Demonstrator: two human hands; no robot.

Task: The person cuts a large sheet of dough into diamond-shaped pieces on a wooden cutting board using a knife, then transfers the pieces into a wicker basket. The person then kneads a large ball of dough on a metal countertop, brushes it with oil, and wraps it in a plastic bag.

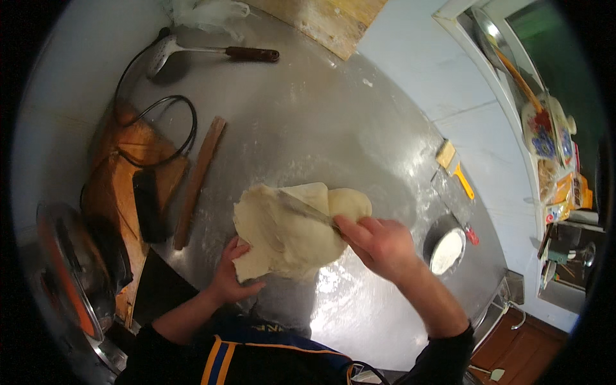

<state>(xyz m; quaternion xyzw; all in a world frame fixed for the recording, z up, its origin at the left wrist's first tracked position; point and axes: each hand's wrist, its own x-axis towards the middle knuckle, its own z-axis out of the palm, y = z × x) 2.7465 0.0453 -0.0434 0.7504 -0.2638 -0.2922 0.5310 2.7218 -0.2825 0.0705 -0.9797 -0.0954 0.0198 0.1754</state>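
A pale slab of dough (308,243) lies on the metal worktop (308,120) in front of me. Its left part is spread flat and ragged, with a smeared upper face; a rounded lobe bulges at the upper right. My right hand (382,243) grips a flat metal blade (305,208), a knife or spatula, laid across the dough and pointing up-left. The grip hides its handle. At the lower left edge of the dough, my left hand (233,274) has its fingertips against the sheet and its thumb spread apart below.
Left of the dough lie a wooden stick (199,183), a wooden board (137,139) with a black cable (195,120), and a slotted skimmer (163,55) farther off. On the right are a bowl of white powder (447,252) and a yellow-handled brush (455,166). Another board (332,21) stands beyond.
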